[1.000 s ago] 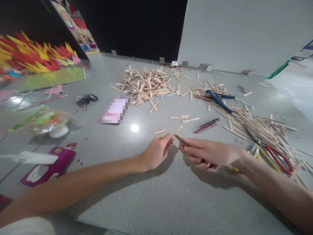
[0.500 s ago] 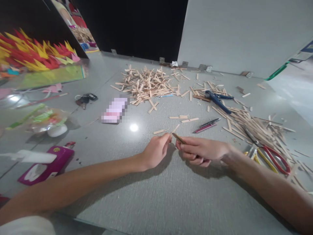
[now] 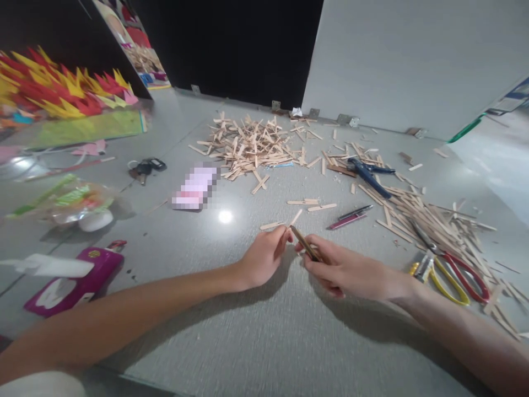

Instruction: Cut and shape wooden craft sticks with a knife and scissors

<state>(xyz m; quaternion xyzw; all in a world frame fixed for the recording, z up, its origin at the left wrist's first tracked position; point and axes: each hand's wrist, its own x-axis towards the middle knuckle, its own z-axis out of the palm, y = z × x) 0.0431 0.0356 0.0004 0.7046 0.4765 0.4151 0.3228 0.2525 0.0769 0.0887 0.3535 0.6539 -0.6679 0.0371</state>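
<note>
My left hand (image 3: 264, 256) is closed, with a small wooden craft stick (image 3: 296, 216) pinched between thumb and fingertips and pointing up and away. My right hand (image 3: 336, 267) is closed round a slim brownish-gold tool (image 3: 305, 242) that looks like a knife handle. The tool's tip is right beside my left fingertips at the base of the stick; whether they touch, I cannot tell. Just beyond my hands lie a few loose craft sticks (image 3: 322, 207) and two pens (image 3: 350, 217), one dark and one maroon.
A heap of crossed sticks (image 3: 252, 143) lies at the back. On the right are blue-handled cutters (image 3: 370, 176), red-and-yellow pliers (image 3: 452, 278) and many loose sticks (image 3: 438, 215). Keys (image 3: 146, 167), a phone (image 3: 195, 188), a purple case (image 3: 88, 281) and a white bottle (image 3: 58, 266) are left.
My right hand has tilted and dropped slightly, its fingers have shifted, and more of the slim tool shows. My left hand has hardly moved. The view has shifted slightly.
</note>
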